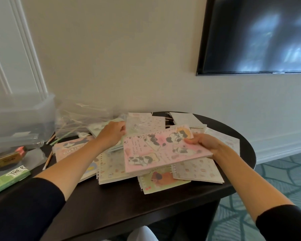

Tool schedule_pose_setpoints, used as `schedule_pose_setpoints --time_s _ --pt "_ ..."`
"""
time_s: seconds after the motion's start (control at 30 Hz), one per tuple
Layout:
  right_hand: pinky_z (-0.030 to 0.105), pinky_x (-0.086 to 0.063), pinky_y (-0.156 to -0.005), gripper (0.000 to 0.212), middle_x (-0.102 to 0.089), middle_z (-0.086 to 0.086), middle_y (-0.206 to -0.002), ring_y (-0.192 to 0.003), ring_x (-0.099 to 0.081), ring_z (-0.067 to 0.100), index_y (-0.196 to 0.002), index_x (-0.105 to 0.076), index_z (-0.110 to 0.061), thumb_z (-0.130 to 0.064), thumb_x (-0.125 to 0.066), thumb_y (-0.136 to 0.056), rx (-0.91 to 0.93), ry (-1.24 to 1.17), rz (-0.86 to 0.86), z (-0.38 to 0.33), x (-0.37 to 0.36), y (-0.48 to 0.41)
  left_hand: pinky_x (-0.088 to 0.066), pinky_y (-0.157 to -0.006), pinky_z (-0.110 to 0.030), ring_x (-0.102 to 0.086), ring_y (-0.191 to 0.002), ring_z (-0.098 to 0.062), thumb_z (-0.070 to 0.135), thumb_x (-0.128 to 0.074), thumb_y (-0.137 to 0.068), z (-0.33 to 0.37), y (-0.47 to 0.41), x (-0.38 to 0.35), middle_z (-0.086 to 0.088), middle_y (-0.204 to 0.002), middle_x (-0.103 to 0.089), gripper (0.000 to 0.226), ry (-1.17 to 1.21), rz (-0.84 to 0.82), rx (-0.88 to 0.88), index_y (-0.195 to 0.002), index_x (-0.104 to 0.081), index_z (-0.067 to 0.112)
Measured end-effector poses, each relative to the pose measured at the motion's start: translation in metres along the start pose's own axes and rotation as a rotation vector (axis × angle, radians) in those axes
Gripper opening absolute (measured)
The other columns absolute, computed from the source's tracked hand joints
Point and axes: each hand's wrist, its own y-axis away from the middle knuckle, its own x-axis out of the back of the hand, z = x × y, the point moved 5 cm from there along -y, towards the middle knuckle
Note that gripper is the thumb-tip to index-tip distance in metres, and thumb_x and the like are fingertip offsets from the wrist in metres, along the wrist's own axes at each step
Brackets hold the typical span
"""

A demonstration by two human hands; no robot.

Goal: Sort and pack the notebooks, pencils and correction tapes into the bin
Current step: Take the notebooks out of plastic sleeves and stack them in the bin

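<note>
A pink spiral notebook [161, 150] with cartoon animals is lifted a little above a heap of several notebooks [165, 181] on the dark round table [111, 209]. My right hand [204, 143] grips its right edge, thumb on the cover. At the notebook's upper left corner my left hand [112, 133] has its fingers curled round an edge; which notebook it holds I cannot tell. A clear plastic bin [19, 119] stands at the far left. Pencils [59, 136] lie beside the bin. A small white correction tape [83, 135] lies near them.
Crumpled clear plastic wrapping [83, 115] lies behind the pile. A green box [7, 180] and a brown box [5, 159] sit at the left edge. A wall-mounted screen [257, 35] hangs at the upper right. The table edge drops to patterned carpet [274, 180] on the right.
</note>
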Motion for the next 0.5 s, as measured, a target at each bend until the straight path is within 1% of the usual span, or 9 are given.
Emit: schedule_pose_setpoints --time_s 0.07,0.13,0.17,0.23,0.27,0.33,0.4,0.47,0.5 --pt "0.038 -0.057 -0.047 0.016 -0.071 0.019 -0.083 -0.066 -0.07 0.031 -0.098 -0.051 -0.007 0.004 -0.052 -0.086 -0.028 -0.036 0.054 0.0 0.003 0.002 -0.034 -0.065 -0.03 -0.048 -0.075 -0.023 0.009 -0.051 -0.092 0.001 0.001 0.002 -0.005 -0.078 -0.052 0.015 0.029 0.034 0.015 -0.077 -0.05 0.009" --pt "0.039 -0.056 -0.046 0.016 -0.069 0.021 -0.091 -0.068 -0.07 0.032 -0.103 -0.052 -0.003 0.005 -0.049 -0.089 -0.013 -0.071 0.107 -0.002 0.001 0.003 -0.035 -0.065 -0.03 -0.049 -0.075 -0.023 0.011 -0.053 -0.091 0.002 0.002 0.003 -0.004 -0.077 -0.052 0.015 0.015 0.051 0.0 -0.076 -0.051 0.009" --pt "0.04 -0.057 -0.049 0.015 -0.067 0.021 -0.098 -0.072 -0.069 0.032 -0.103 -0.052 -0.001 0.006 -0.047 -0.09 0.02 -0.078 0.135 -0.005 -0.002 0.003 -0.035 -0.064 -0.029 -0.049 -0.074 -0.024 0.012 -0.054 -0.09 0.004 0.003 0.003 -0.003 -0.076 -0.051 0.014 -0.024 0.045 -0.015 -0.076 -0.051 0.01" --pt "0.043 -0.056 -0.062 0.019 -0.063 0.019 -0.113 -0.088 -0.064 0.031 -0.106 -0.052 0.001 0.008 -0.042 -0.092 0.109 -0.087 0.197 -0.011 -0.013 -0.001 -0.032 -0.059 -0.029 -0.048 -0.071 -0.024 0.015 -0.055 -0.089 0.007 0.004 0.0 -0.002 -0.071 -0.048 0.016 -0.151 0.016 -0.044 -0.075 -0.05 0.011" --pt "0.043 -0.054 -0.066 0.023 -0.061 0.018 -0.114 -0.091 -0.062 0.03 -0.111 -0.051 0.001 0.008 -0.04 -0.092 0.143 -0.089 0.228 -0.013 -0.019 -0.003 -0.03 -0.057 -0.029 -0.047 -0.07 -0.024 0.015 -0.054 -0.089 0.008 0.005 -0.001 -0.002 -0.069 -0.046 0.016 -0.224 -0.004 -0.054 -0.074 -0.05 0.01" --pt "0.04 -0.051 -0.065 0.028 -0.061 0.016 -0.105 -0.082 -0.062 0.027 -0.118 -0.049 0.001 0.009 -0.04 -0.092 0.173 -0.08 0.292 -0.012 -0.032 -0.007 -0.03 -0.056 -0.029 -0.046 -0.069 -0.026 0.015 -0.053 -0.088 0.009 0.005 -0.005 -0.003 -0.067 -0.042 0.015 -0.355 -0.062 -0.072 -0.075 -0.048 0.008" --pt "0.036 -0.051 -0.056 0.029 -0.063 0.012 -0.093 -0.071 -0.063 0.023 -0.12 -0.049 0.002 0.007 -0.042 -0.092 0.185 -0.075 0.336 -0.009 -0.041 -0.011 -0.03 -0.057 -0.029 -0.048 -0.071 -0.028 0.014 -0.052 -0.087 0.006 0.007 -0.007 -0.002 -0.064 -0.036 0.018 -0.465 -0.139 -0.069 -0.072 -0.044 0.007" --pt "0.035 -0.052 -0.052 0.028 -0.062 0.01 -0.086 -0.07 -0.063 0.023 -0.119 -0.048 0.0 0.006 -0.042 -0.093 0.194 -0.098 0.359 -0.005 -0.047 -0.014 -0.03 -0.057 -0.03 -0.045 -0.065 -0.027 0.015 -0.053 -0.087 0.001 0.008 -0.006 -0.002 -0.063 -0.032 0.03 -0.524 -0.225 -0.038 -0.063 -0.036 0.009" --pt "0.036 -0.052 -0.054 0.028 -0.062 0.011 -0.088 -0.072 -0.063 0.024 -0.119 -0.048 -0.001 0.006 -0.042 -0.093 0.204 -0.122 0.361 -0.003 -0.051 -0.014 -0.028 -0.056 -0.03 -0.039 -0.06 -0.024 0.015 -0.053 -0.088 -0.002 0.009 -0.006 -0.002 -0.063 -0.03 0.035 -0.534 -0.267 -0.023 -0.061 -0.031 0.011"
